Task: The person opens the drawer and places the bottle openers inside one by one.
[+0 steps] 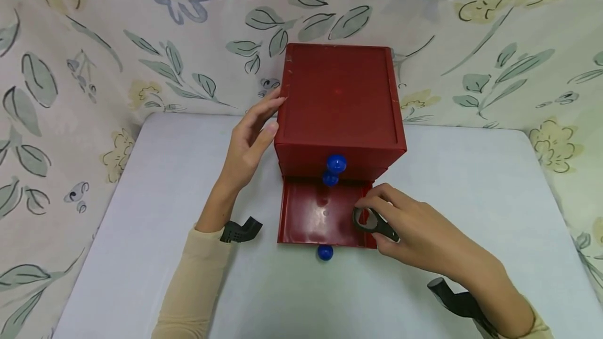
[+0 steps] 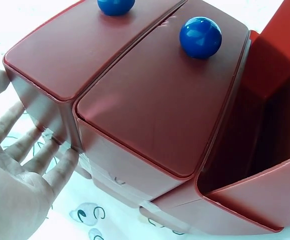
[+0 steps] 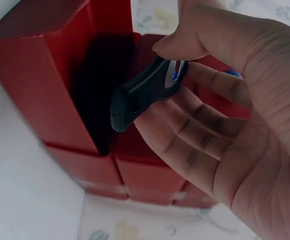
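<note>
A red drawer cabinet [image 1: 339,98] with blue knobs stands upright, its bottom drawer [image 1: 306,213] pulled out toward me. In the head view, my left hand [image 1: 249,140] rests against the cabinet's left side, fingers extended; the left wrist view shows its fingers [image 2: 60,170] spread along the side wall. My right hand [image 1: 405,224] pinches a small black-handled tool [image 1: 383,227] between thumb and fingers, over the drawer's right edge. This tool has a looped head, with a pale, shiny part inside the loop in the right wrist view; its exact kind I cannot tell.
The white table [image 1: 165,182] spreads around the cabinet. Behind it hangs a floral cloth [image 1: 212,41]. A blue knob [image 1: 325,252] juts from the front of the pulled-out drawer, and two more [image 1: 336,163] sit above on the shut drawer fronts.
</note>
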`<action>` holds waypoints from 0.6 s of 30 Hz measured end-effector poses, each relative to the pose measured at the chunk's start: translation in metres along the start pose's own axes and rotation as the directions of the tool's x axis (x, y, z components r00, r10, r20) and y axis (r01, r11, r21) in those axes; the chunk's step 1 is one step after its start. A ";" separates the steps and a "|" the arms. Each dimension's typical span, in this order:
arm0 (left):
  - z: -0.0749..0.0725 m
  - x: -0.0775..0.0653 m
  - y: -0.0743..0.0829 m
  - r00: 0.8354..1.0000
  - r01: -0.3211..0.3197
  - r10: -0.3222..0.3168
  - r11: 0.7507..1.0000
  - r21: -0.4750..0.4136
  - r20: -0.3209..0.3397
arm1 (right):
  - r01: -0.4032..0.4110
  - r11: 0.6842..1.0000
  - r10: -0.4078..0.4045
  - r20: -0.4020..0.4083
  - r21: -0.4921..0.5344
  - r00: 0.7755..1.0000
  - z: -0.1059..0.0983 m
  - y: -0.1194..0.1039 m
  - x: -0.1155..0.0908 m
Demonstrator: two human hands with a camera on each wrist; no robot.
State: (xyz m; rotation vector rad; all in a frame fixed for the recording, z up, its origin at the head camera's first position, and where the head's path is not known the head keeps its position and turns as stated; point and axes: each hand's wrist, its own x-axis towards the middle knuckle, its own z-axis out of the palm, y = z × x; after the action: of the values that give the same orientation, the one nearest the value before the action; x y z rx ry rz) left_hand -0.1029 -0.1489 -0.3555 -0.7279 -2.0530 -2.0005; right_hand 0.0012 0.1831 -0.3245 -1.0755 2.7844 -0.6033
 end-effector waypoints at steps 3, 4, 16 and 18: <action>0.003 0.001 -0.001 1.000 -0.001 0.001 1.000 -0.012 0.004 | 0.018 1.000 -0.018 0.023 0.001 1.000 0.001 -0.003 0.006; 0.004 0.001 -0.001 1.000 -0.002 0.002 1.000 -0.015 0.006 | 0.024 1.000 -0.024 0.030 0.000 0.999 0.002 -0.004 0.008; 0.004 0.001 -0.001 1.000 0.012 -0.012 1.000 0.000 -0.004 | 0.124 0.992 -0.123 0.065 -0.012 0.990 0.010 -0.016 0.042; 0.002 0.001 0.000 1.000 0.013 -0.013 1.000 0.004 -0.006 | 0.141 0.990 -0.140 0.071 -0.009 0.988 0.011 -0.019 0.048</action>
State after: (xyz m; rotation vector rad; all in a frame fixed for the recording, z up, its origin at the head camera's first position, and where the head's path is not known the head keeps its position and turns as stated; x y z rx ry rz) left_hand -0.1035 -0.1464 -0.3554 -0.7089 -2.0629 -2.0027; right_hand -0.0205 0.1347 -0.3249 -1.2782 2.6743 -0.5490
